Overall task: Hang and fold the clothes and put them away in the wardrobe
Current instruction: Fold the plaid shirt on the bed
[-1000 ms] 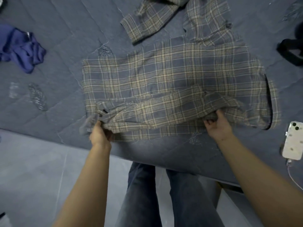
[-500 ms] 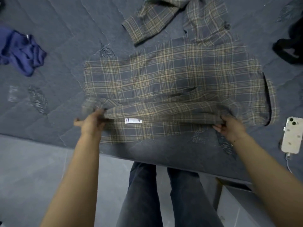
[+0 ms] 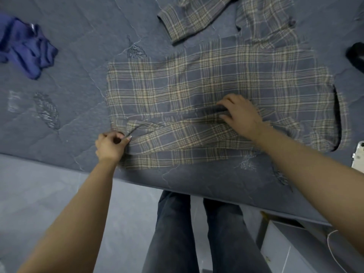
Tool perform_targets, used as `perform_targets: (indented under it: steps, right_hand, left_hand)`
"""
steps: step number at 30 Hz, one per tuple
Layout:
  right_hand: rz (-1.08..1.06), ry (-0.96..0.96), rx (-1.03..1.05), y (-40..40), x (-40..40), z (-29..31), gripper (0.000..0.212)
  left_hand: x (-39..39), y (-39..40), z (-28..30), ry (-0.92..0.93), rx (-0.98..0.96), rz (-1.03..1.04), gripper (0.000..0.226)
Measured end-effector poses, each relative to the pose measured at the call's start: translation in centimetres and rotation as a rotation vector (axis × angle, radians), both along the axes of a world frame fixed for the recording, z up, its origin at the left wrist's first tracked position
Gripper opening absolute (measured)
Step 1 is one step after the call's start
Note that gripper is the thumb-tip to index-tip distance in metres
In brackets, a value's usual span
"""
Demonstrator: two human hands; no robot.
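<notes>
We see a soft checked cloth shirt (image 3: 216,79) on a matt, stitched grey bed cover (image 3: 78,46).

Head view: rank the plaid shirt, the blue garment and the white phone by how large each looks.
1. plaid shirt, by far the largest, spread across the bed.
2. blue garment, a crumpled heap at the left edge, partly cut off.
3. white phone, smallest as seen, but mostly out of frame, so its rank is unsure.

Bare quilt (image 3: 82,62) between plaid shirt (image 3: 216,75) and blue garment (image 3: 29,50)
</notes>
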State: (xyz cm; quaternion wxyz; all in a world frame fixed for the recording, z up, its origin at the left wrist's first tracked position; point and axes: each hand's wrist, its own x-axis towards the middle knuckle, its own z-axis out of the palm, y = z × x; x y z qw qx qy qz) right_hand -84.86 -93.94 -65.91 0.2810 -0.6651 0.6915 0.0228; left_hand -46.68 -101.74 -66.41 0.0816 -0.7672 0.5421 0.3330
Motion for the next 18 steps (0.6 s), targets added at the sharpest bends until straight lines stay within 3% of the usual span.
perform_targets:
  steps: [2,4,6,9,12,15,18]
  right_hand:
    - [0.083,0.075,0.095,-1.3,-0.1,-1.3,0.032]
    - [0.139,0.071,0.162,-1.9,-0.2,-1.5,0.022]
    - [0.094,0.0,0.138,-2.2,-0.4,-1.0,0.015]
    - [-0.043,-0.049,0.0,-2.6,-1.2,0.0,0.015]
    - [-0.148,-0.042,-0.084,-3.6,-2.3,0.6,0.019]
    - [-0.149,0.028,0.021,-4.9,-2.5,0.2,0.018]
    - [-0.113,0.053,0.066,-5.5,-0.6,-0.4,0.028]
  left_hand:
    - [0.6,0.1,0.5,0.202,-0.087,0.015,0.015]
    - [1.3,-0.1,1.8,0.486,-0.051,0.174,0.024]
    - [2.2,-0.3,3.0,0.624,0.046,0.244,0.033]
    - [3.4,-0.7,4.0,0.595,0.134,0.315,0.034]
    - [4.7,-1.4,4.6,0.519,0.083,0.198,0.043]
    - [4.9,-2.1,5.1,0.535,0.025,0.224,0.039]
    - [3.8,-1.8,4.3,0.426,0.138,0.301,0.039]
